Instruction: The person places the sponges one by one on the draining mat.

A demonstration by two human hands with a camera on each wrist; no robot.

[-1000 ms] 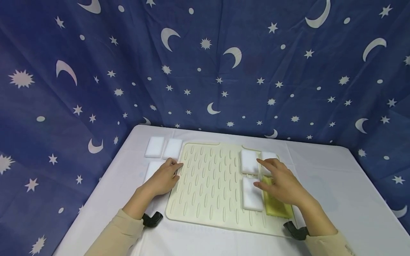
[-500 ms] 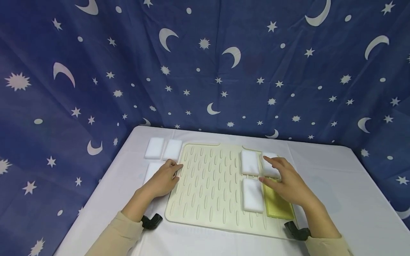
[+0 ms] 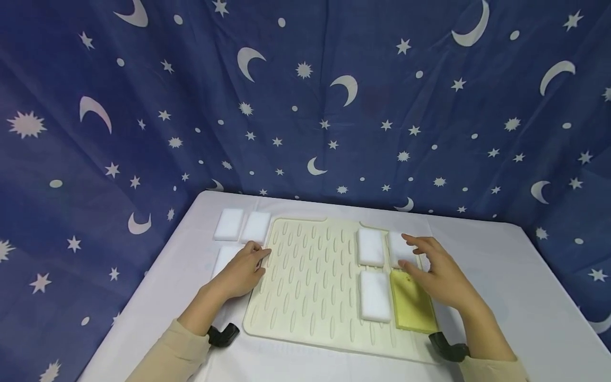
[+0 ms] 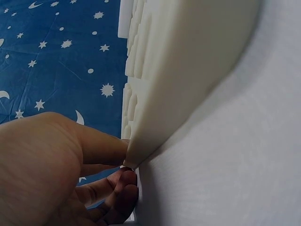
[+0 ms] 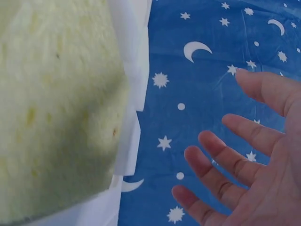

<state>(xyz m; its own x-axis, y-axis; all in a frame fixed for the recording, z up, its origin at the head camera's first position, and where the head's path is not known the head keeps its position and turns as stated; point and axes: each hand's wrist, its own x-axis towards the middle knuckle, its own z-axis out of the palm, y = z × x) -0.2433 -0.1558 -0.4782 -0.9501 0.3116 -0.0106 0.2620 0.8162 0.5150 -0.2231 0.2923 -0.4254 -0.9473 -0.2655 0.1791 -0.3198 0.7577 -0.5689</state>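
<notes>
Yellow sponge (image 3: 413,303) lies on the drying mat (image 3: 305,286), more uncovered as the right hand (image 3: 440,277) eases away, its grip apart, so seemingly placed; whether the left hand (image 3: 241,273) pinches the drying mat, I can't tell

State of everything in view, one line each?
Mat: lying on table
Yellow sponge: flat on mat
White blocks: flat; three on mat, at least three off it, left
Left hand: touching mat's left edge; pinch unclear
Right hand: fingers apart, holding nothing
Curtain: hanging behind table
</notes>
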